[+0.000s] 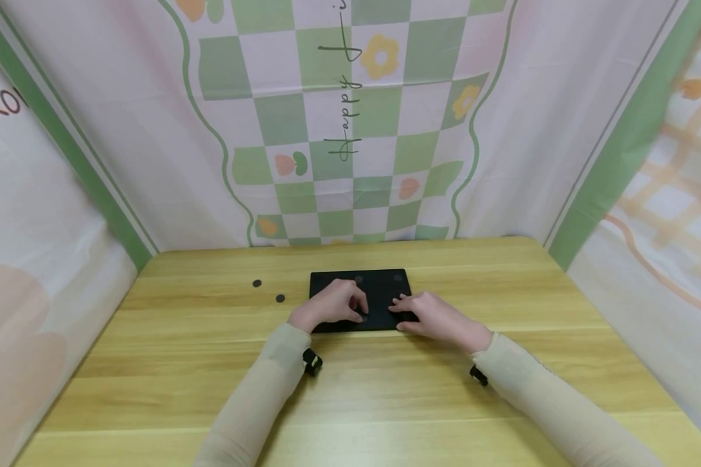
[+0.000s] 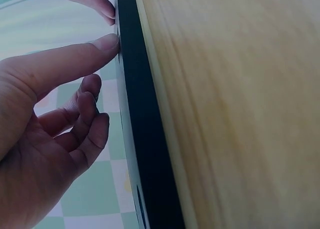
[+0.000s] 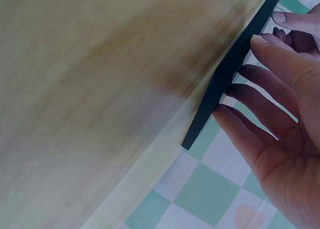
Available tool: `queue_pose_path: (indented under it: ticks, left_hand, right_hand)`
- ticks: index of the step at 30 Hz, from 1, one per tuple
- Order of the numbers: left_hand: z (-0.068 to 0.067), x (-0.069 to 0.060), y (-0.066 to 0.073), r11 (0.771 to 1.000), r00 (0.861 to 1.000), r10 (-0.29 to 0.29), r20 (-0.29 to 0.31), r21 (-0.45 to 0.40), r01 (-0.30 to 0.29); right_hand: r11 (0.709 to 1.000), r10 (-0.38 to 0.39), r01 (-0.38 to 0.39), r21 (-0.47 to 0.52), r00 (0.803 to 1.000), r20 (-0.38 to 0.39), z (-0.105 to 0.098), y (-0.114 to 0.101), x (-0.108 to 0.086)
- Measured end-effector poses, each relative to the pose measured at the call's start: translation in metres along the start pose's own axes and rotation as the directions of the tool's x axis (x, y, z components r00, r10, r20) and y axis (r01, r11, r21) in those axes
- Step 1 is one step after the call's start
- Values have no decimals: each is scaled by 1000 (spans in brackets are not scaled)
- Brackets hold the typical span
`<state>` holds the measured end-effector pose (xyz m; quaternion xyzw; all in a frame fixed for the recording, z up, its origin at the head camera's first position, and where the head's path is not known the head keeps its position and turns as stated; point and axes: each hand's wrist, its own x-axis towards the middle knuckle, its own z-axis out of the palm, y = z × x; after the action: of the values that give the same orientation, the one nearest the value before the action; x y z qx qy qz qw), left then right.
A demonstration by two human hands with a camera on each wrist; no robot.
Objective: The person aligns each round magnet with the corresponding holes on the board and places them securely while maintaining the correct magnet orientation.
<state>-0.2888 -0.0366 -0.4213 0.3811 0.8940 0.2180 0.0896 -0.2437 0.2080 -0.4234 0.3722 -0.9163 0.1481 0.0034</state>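
Observation:
A flat black board [image 1: 380,298] lies on the table, with small dark round discs [image 1: 359,279] on its top face near the far edge. Over its left part is my left hand [image 1: 337,302]; its thumb touches the board and its other fingers bend loosely. Beneath those fingertips a faint disc [image 1: 365,318] seems to lie on the board, mostly covered. My right hand [image 1: 429,316] rests at the board's right end, fingers spread and fingertips touching the top and near edge. In the right wrist view, the right hand's fingers [image 3: 267,51] meet the board's dark edge [image 3: 220,79].
Two loose dark discs, one farther [image 1: 257,283] and one nearer [image 1: 280,298], lie on the wooden table [image 1: 385,389] left of the board. A checked curtain [image 1: 350,130] hangs behind the table, with more curtains at both sides.

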Motion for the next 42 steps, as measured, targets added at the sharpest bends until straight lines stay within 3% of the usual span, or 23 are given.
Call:
queue_pose_path:
  ticks: [9, 17, 25, 42]
  left_hand:
    - [-1, -4, -3, 999, 1000, -7, -18, 44, 8]
    - [-1, -12, -11, 996, 997, -57, -56, 71, 61]
    - [-8, -26, -26, 998, 991, -55, -121, 17, 57]
    - [-20, -51, -47, 994, 979, -93, -181, -79, 80]
  right_hand:
    - [1000, 12, -12, 7, 1000, 2, -1, -1, 0]
    - [1000, 7, -7, 8, 1000, 1, 0, -1, 0]
    - [999, 33, -33, 17, 999, 4, 1, 0, 0]
    - [999, 31, -31, 15, 1000, 1, 1, 0, -1]
